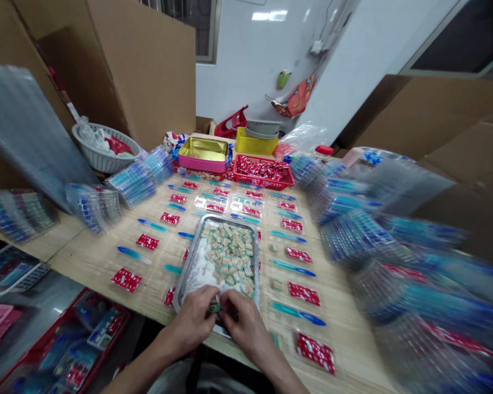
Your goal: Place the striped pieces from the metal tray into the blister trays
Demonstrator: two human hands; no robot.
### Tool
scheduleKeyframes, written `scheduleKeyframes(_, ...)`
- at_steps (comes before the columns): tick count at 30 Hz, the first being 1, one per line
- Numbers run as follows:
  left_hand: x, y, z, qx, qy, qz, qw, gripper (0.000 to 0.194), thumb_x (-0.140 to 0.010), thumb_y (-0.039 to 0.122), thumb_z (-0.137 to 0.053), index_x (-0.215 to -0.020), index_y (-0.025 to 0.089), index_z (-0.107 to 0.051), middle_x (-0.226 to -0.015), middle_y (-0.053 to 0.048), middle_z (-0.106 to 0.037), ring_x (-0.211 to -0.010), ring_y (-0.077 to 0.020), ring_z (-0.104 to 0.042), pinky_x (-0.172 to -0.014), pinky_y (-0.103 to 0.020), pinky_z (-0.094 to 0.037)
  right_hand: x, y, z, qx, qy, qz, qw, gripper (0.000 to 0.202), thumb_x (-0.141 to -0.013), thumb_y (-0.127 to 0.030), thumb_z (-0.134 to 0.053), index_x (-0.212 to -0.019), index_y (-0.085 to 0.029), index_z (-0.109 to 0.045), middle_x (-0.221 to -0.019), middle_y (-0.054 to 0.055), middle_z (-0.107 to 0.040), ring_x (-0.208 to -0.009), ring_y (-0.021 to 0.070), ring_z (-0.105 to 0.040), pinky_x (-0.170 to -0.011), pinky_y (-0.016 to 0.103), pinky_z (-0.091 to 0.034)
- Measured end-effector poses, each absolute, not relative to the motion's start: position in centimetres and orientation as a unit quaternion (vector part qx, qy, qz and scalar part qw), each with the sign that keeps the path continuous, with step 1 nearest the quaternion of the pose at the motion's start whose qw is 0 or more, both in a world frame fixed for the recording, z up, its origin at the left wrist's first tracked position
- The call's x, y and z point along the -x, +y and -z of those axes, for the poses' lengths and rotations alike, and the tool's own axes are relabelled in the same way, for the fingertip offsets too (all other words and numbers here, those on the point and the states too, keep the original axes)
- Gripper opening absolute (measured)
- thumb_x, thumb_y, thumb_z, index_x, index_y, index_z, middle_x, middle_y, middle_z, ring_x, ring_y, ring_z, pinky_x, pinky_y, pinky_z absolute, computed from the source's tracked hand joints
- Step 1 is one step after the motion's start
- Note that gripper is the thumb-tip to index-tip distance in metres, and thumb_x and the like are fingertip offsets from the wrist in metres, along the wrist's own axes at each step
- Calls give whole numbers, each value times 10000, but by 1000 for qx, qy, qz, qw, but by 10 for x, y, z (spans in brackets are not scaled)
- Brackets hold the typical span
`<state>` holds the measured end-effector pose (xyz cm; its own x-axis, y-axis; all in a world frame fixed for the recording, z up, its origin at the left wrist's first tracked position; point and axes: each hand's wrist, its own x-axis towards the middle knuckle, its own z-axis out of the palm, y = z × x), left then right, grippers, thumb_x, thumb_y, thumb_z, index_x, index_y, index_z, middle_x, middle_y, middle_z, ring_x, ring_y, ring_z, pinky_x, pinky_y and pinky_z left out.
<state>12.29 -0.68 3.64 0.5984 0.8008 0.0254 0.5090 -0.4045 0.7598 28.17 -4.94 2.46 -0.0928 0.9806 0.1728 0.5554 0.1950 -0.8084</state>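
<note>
Both hands meet at the near edge of a metal tray [181, 284]. The tray holds a heap of small striped blocks [230, 251], cream and pale green, beside white powder [201, 268]. My left hand [197, 314] has its fingers closed in a pinch around a few striped blocks [215, 305]. Against the same blocks, the fingertips of my right hand [242, 314] are pinched, partly hiding them. To the right, clear plastic trays hold a blue pen [298, 313], a red patterned packet [304, 293] and, in some, a striped block [277, 284].
Blurred stacks of filled clear trays [357, 235] line the right side; more stacks [133, 183] stand at the left. At the back are a red basket [285, 182] of packets, a pink-and-gold tin [201, 163] and a yellow basket [254, 144]. A red crate [119, 323] sits below left.
</note>
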Motion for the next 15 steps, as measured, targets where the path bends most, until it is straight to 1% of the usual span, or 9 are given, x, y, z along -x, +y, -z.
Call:
scheduleKeyframes(5,-122,-7,-36,-820,402,-198,357,413,-635,30,-449,-1010,169,-554,-877,-41,-607,-781,-176,-544,-735,-292,-421,-282,-49,-22,562,-674,-292,381,207,-689,6,-492,-775,-182,-506,-721,-13,-537,-667,146,-514,-615,234,-362)
scheduleKeyframes(11,-124,-9,-40,-815,411,-192,360,384,-660,47,-452,-1011,155,-563,-873,-49,-606,-761,-177,-539,-739,-300,-428,-281,-49,-20,578,-680,-258,370,173,-707,-25,-495,-766,-187,-499,-707,-13,-534,-650,145,-505,-606,237,-355)
scheduleKeyframes(15,-125,-8,-42,-813,412,-189,365,383,-650,41,-452,-1001,142,-568,-868,-56,-602,-760,-178,-540,-733,-296,-424,-280,-48,-23,575,-667,-288,376,166,-712,-33,-479,-760,-189,-507,-680,-18,-549,-626,138,-510,-595,232,-360)
